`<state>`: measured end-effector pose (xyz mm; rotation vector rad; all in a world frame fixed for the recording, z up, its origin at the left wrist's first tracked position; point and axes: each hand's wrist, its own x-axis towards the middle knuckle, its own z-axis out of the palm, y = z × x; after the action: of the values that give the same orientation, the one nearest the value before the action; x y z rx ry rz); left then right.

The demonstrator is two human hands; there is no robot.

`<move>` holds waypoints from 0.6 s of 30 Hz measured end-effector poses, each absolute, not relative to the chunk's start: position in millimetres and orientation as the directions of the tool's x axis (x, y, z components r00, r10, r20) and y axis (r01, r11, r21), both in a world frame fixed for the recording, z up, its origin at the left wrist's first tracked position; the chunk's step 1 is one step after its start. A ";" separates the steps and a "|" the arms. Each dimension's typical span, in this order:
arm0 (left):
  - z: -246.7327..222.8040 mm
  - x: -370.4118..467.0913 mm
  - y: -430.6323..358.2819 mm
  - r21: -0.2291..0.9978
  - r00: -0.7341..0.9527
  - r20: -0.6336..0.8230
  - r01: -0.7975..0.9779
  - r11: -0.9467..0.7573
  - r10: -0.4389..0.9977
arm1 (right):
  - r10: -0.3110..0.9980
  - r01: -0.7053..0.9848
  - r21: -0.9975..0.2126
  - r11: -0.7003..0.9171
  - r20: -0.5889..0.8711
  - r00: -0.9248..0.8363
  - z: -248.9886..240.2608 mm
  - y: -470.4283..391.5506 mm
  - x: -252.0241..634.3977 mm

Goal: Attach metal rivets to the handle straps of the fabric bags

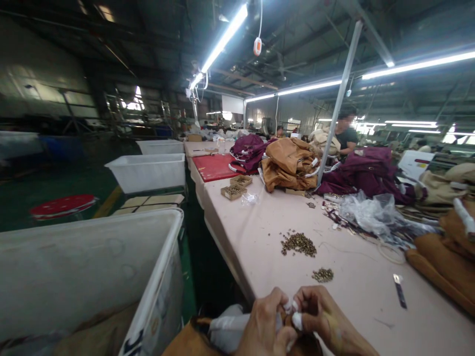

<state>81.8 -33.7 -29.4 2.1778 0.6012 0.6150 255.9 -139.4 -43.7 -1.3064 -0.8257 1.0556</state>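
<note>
While the brown garment (pixel 193 341) sits bunched at the near edge of the worktop (pixel 267 232), both hands are curled in over it, knuckles up. Left hand (pixel 265 324) and right hand (pixel 319 314) meet at one spot, fingers (pixel 297 320) pinched shut on the fabric, tips wrapped in white tape. Two little piles of metal studs (pixel 299 244) lie just beyond. No readable writing anywhere.
</note>
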 end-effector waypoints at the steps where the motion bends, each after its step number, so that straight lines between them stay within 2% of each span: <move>1: -27.1 82.6 -33.3 0.782 0.772 0.216 0.229 -0.579 0.598 | 0.931 -0.150 -0.988 -0.042 -0.093 0.353 -45.1 -138.2 256.0; 4: -16.7 84.6 -31.3 0.783 0.779 0.175 0.260 -0.565 0.602 | 0.932 -0.158 -0.987 -0.024 -0.080 0.353 -40.4 -135.7 256.0; 8: 2.3 85.8 -29.7 0.802 0.814 0.141 0.239 -0.547 0.563 | 0.963 -0.205 -0.979 -0.017 -0.072 0.261 -24.9 -143.8 257.1; 11: -2.2 86.6 -21.3 0.813 0.876 0.126 0.177 -0.554 0.465 | 0.962 -0.193 -0.980 -0.041 -0.091 0.258 -20.2 -156.0 266.2; 14: -25.3 81.6 -6.9 0.782 0.879 0.167 0.157 -0.603 0.446 | 0.967 -0.185 -0.979 -0.079 -0.121 0.224 -15.3 -165.4 278.2; 18: -47.7 73.4 6.6 0.677 0.768 0.320 0.224 -0.701 0.555 | 0.976 -0.125 -0.977 -0.171 -0.186 0.116 -0.2 -174.6 283.8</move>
<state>73.4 6.6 -47.7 2.3274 0.5787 0.6842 283.8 -174.6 -0.2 -1.3098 -0.9405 1.2945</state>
